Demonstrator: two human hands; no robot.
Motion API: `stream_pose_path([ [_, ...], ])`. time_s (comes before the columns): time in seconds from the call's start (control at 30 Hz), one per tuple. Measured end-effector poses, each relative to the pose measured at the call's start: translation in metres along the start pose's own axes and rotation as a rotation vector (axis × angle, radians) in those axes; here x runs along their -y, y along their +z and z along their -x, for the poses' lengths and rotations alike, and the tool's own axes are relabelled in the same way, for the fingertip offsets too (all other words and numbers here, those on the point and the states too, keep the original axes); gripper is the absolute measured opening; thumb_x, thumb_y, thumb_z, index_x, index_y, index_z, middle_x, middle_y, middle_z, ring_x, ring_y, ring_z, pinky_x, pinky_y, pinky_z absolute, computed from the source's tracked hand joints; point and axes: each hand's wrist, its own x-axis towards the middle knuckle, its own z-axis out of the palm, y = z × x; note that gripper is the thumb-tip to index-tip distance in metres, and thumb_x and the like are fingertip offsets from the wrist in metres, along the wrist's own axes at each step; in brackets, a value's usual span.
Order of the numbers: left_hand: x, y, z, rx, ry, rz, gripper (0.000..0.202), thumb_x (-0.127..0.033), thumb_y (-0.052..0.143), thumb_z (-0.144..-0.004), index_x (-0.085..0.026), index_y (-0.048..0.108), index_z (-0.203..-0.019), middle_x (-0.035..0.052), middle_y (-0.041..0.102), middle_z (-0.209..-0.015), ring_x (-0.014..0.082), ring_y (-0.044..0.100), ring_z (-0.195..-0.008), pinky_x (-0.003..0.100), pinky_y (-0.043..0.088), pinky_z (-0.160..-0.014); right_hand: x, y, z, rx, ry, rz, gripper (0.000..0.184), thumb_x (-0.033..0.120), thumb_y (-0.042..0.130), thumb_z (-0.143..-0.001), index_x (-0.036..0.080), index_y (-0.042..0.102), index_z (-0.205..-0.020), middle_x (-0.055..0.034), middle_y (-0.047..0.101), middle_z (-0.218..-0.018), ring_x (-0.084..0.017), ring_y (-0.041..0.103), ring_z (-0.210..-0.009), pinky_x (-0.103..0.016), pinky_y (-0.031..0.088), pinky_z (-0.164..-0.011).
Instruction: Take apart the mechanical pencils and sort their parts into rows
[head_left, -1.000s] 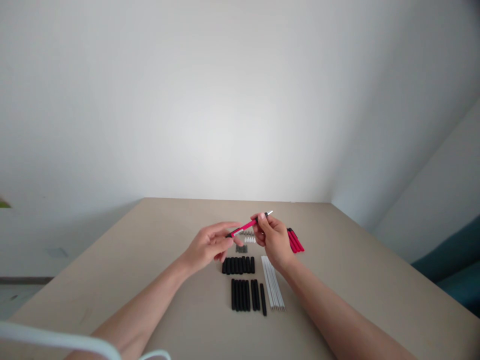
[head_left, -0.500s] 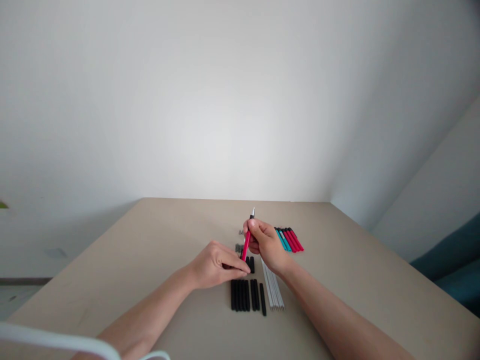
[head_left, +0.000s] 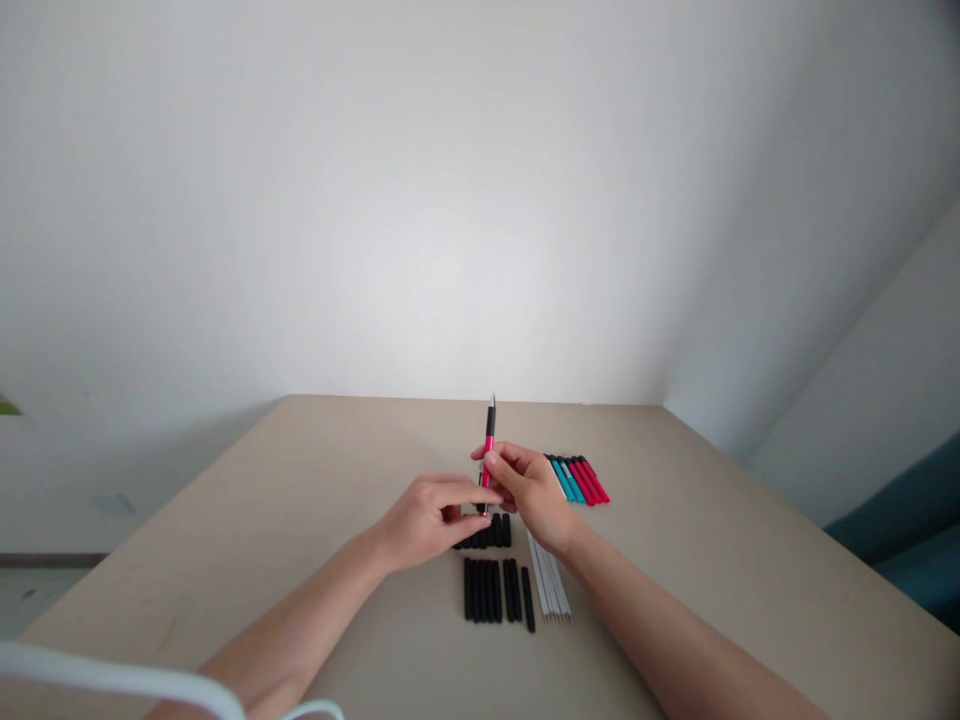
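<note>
A red pen [head_left: 490,443] with a black grip and a silver tip stands nearly upright, tip up, above the table. My right hand [head_left: 536,492] is closed on its barrel between thumb and fingers. At the pen's lower end, the thumb and forefinger of my left hand [head_left: 427,520] close around it, partly covering that end. Under my left fingertips lies a row of short black pen parts [head_left: 495,531], partly hidden. Nearer to me is a row of longer black tubes [head_left: 482,590], several together, then a pair and one single. White refills [head_left: 551,585] lie beside them, partly behind my right wrist.
Beyond my right hand, several teal and red pen barrels [head_left: 587,480] lie side by side on the beige table [head_left: 337,460]. A white wall [head_left: 480,200] rises behind it. A blurred white curved strip [head_left: 112,680] crosses the lower left corner.
The pen has become more upright and moved slightly left. My right hand now grips lower, baring the black grip, and my left fingers have risen to the pen's lower end.
</note>
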Motion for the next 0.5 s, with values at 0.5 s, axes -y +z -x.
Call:
stream_pose_path([
  [0.5,0.012,-0.007,-0.012,-0.295,-0.423,0.456,0.053,-0.044,0.050,-0.084,-0.013,0.050,-0.127,0.0112,0.066,-0.093,0.0180,0.060,-0.074,0.019,0.044,-0.041,0.002,0.003,0.003,-0.004,-0.081,0.060,0.024,0.034,0.061,-0.078,0.016,0.069,-0.090,-0.0047,0.066,-0.076,-0.005,0.038,-0.043,-0.019,0.028,-0.036],
])
